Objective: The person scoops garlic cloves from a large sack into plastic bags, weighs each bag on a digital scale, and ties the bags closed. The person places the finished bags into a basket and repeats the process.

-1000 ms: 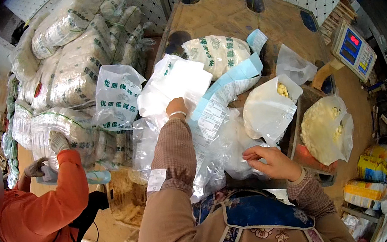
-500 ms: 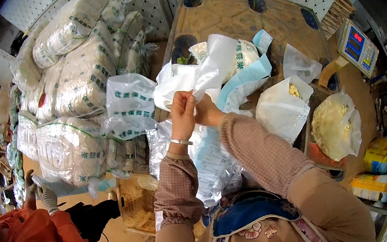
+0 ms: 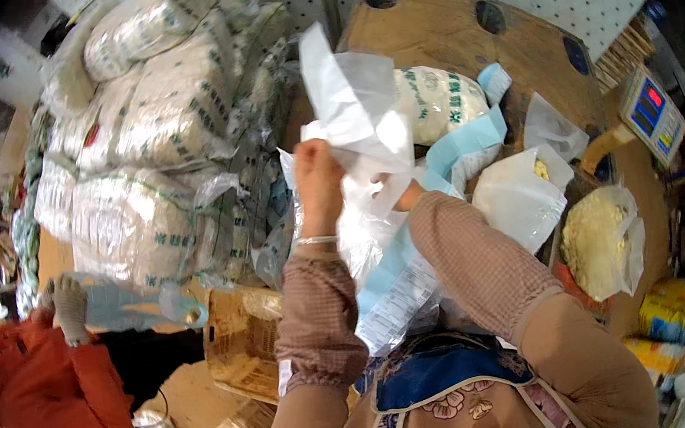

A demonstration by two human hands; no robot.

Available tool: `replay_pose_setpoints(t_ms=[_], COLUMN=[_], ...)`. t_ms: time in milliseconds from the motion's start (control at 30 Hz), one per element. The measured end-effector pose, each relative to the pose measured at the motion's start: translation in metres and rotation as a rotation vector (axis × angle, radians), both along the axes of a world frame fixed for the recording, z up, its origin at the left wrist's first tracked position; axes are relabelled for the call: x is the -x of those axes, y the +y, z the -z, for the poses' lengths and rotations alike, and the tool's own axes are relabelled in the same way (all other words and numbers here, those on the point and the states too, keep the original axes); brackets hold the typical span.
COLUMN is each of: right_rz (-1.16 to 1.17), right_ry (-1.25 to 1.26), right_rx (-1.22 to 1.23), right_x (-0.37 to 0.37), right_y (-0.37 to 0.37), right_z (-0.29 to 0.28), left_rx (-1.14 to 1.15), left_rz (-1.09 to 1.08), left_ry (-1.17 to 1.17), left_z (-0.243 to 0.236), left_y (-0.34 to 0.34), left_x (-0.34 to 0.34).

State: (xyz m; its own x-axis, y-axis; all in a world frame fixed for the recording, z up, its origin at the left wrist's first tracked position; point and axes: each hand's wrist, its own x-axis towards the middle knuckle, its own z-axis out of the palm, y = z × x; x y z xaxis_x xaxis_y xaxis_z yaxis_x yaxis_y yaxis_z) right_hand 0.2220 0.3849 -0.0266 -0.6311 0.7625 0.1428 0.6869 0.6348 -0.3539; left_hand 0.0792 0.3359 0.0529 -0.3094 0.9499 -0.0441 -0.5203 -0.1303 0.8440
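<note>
My left hand (image 3: 321, 173) pinches a thin white plastic bag (image 3: 357, 111), raised over the middle of the worktable. My right hand (image 3: 406, 193) is lower and to the right, reaching into the same white plastic, its fingers partly hidden by it. Beneath and beside them lie crumpled bags and a folded strip of pale blue labels (image 3: 463, 140). Behind sits a packed printed bag (image 3: 436, 94). To the right is an opened white bag (image 3: 514, 199) with pale yellow pieces showing, and beyond it another filled bag (image 3: 594, 244).
Stacked wrapped bales (image 3: 160, 99) fill the left. A co-worker in orange (image 3: 60, 385) stands there, gloved hands near clear plastic. A digital scale (image 3: 651, 116) and yellow packages (image 3: 670, 317) are at the right. A plastic crate (image 3: 239, 351) sits on the floor.
Both hands came together on the white bag, which was then raised and opened out upward. The printed translucent bag at the left is no longer visible there. The co-worker has bent lower.
</note>
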Motion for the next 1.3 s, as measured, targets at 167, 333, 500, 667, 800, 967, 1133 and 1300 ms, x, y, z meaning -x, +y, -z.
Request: replay_pose_setpoints(t_ms=[167,333,500,667,800,967,1133,1300], right_rz=[0.025,0.239,0.483,0.444,0.466,0.546,0.478,0.494], right_ry=[0.820,1.359,1.129,1.205,0.921,1.156,1.110,1.134], right_rx=[0.879,1.254,0.788,0.723,0.593,0.693,0.710,0.469], right_x=[-0.025,-0.066,-0.082,-0.062,-0.095,-0.120,-0.155,-0.168], right_y=[-0.024,-0.041,-0.035,-0.049,-0.043,-0.056,-0.072,-0.091], right_z=[-0.044,-0.080,-0.082,-0.128,-0.134,-0.164,-0.156,-0.148], left_rx=[0.070,-0.029,-0.082,0.154,-0.059,-0.013,-0.046,-0.353], left_rz=[0.000,0.204,0.062,0.314,0.409,0.373,0.223,0.077], left_ry=[-0.270,-0.087,-0.283,-0.204,-0.003,0.450,0.692,0.923], left_z=[0.005,0.017,0.018,0.016,-0.030,-0.028,-0.047,-0.073], left_y=[-0.002,-0.001,0.003,-0.006,-0.010,-0.006,-0.021,-0.061], left_x=[-0.032,-0.053,-0.056,-0.068,-0.078,-0.078,-0.104,-0.166])
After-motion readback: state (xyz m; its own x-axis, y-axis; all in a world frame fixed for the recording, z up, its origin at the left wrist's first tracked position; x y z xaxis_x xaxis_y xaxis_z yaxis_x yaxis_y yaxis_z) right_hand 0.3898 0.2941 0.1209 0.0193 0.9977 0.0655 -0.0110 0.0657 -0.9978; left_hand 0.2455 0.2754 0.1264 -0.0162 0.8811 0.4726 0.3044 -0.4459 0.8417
